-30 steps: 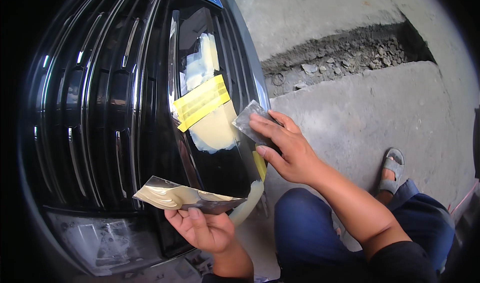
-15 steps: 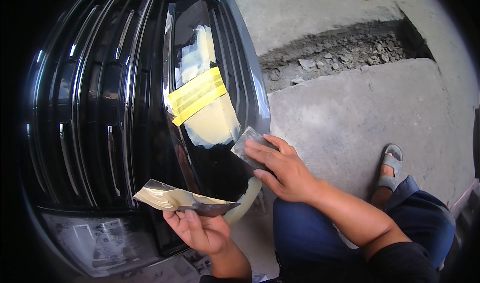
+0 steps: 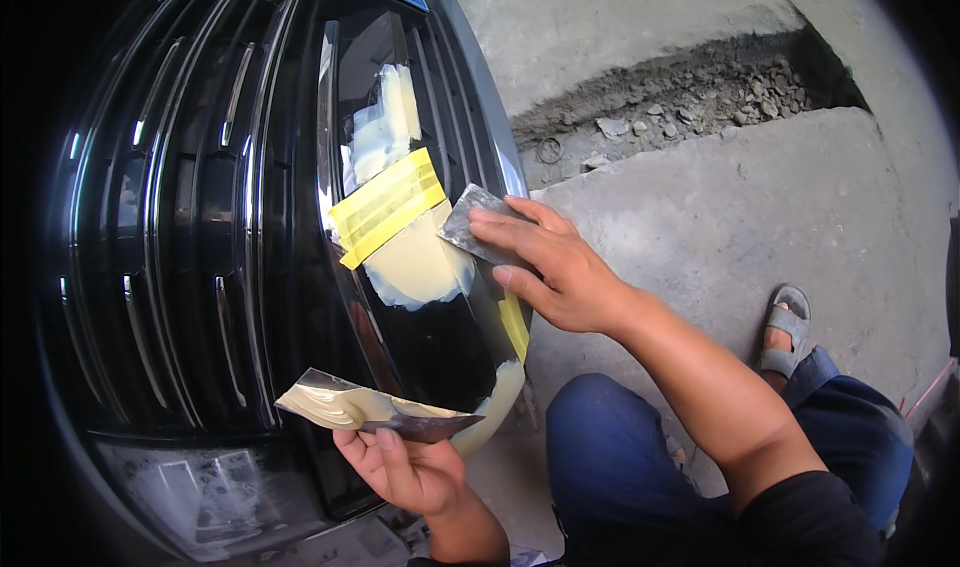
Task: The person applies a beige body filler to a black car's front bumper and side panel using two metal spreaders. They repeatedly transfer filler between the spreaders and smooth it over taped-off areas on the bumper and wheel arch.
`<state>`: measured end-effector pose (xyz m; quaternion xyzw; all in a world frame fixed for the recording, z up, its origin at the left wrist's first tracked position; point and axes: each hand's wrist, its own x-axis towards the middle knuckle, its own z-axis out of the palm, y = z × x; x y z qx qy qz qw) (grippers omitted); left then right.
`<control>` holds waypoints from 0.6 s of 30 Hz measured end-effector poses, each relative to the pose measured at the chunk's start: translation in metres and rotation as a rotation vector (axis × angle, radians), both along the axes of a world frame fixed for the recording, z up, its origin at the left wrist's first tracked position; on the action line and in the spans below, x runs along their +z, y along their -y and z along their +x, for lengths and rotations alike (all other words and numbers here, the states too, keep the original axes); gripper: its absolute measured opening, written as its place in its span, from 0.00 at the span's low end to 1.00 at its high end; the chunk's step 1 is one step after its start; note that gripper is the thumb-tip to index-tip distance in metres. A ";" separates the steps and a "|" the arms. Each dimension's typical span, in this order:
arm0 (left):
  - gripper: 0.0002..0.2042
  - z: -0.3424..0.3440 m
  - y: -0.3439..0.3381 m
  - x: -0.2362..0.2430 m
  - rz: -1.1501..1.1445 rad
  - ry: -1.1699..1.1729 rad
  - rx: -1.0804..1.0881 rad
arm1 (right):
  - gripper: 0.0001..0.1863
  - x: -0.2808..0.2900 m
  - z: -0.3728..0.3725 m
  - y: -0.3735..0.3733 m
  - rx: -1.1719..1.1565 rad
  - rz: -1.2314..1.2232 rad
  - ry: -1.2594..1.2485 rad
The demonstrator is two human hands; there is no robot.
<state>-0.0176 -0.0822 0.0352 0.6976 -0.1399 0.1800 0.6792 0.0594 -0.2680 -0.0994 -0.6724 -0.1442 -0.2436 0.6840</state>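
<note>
My right hand (image 3: 565,272) grips a flat grey putty spreader (image 3: 472,219), its fingers stretched over the top. The spreader's left edge lies at the upper right side of a cream filler patch (image 3: 412,265) on a glossy black car part. Yellow masking tape (image 3: 388,207) crosses just beyond that patch, and more pale filler (image 3: 385,132) lies on its far side. Lower down, my left hand (image 3: 412,472) pinches a dark flat plate (image 3: 445,427) from below, thumb in front. A thick smear of cream putty (image 3: 335,404) coats the plate.
The car's black grille with bright slats (image 3: 190,217) fills the left. Pale filler (image 3: 500,402) and a yellow strip (image 3: 514,327) run along the near right edge. A broken trench with rubble (image 3: 720,107) cuts the concrete floor (image 3: 720,207). My sandalled foot (image 3: 788,327) stands at right.
My right hand has moved the spreader away from me, from below the filler's right corner up to its right side. My left hand keeps the plate nearly in place. The view has shifted slightly.
</note>
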 end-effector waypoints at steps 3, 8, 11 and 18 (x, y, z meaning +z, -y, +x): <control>0.25 0.003 0.003 -0.001 0.000 -0.028 0.001 | 0.25 -0.008 -0.016 -0.011 0.052 -0.002 -0.036; 0.24 0.007 0.008 -0.007 -0.013 -0.110 -0.035 | 0.25 -0.018 -0.047 -0.018 0.144 0.020 -0.101; 0.26 0.008 0.019 -0.007 -0.056 -0.195 0.016 | 0.26 -0.005 -0.057 -0.003 0.218 0.170 -0.106; 0.26 0.010 0.040 -0.001 -0.048 -0.126 0.082 | 0.24 0.025 -0.065 0.031 0.512 0.311 0.047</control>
